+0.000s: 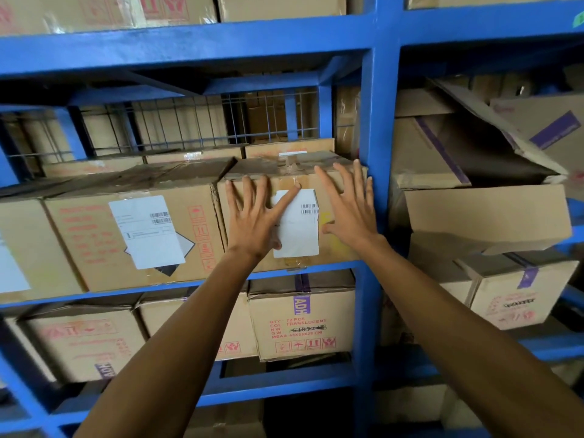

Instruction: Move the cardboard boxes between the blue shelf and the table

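Your left hand (254, 216) and right hand (349, 210) both lie flat, fingers spread, against the front face of the taped brown cardboard box with the white barcode label (292, 216). Neither grips it. Box sits on the blue steel shelf (374, 121), hard against the upright post, a second labelled brown carton (132, 232) touching its far side. Likely heavy; top edge crumpled, so soft there. Hook fingers round the front side corners, slide it out, then support underneath. Tape looks slick.
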